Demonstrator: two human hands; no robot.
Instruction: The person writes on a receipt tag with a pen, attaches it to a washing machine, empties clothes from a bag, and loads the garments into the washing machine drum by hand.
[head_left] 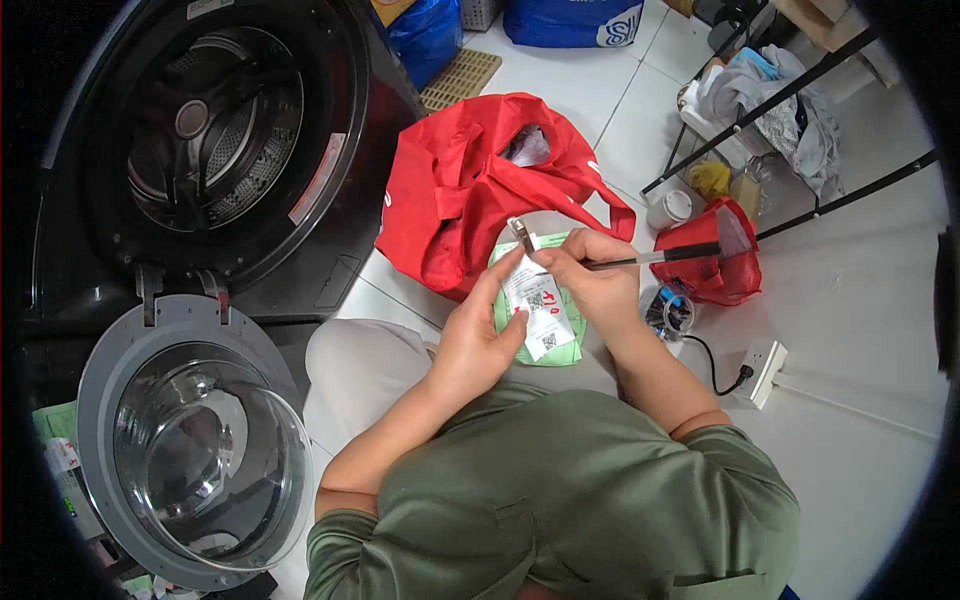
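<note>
- Left hand (475,340): curled inward, thumb and fingertips closed along the left edge of the white slip (543,322).
- White slip: lies between the two hands, in front of the torso, over green paper (572,354); printed codes and red handwritten marks visible on it.
- Right hand (600,285): nearly closed, thumb and forefinger pinched at a small metallic piece (520,235) by the slip's upper end; cannot tell what that piece is.
- Pen (655,257): gripped in the right hand, dark end projecting rightward; its other end is hidden by the fingers.
- Red bag (440,190): on the floor just beyond the hands.
- Washing machine door (95,400): swung open, well left of the left hand.
</note>
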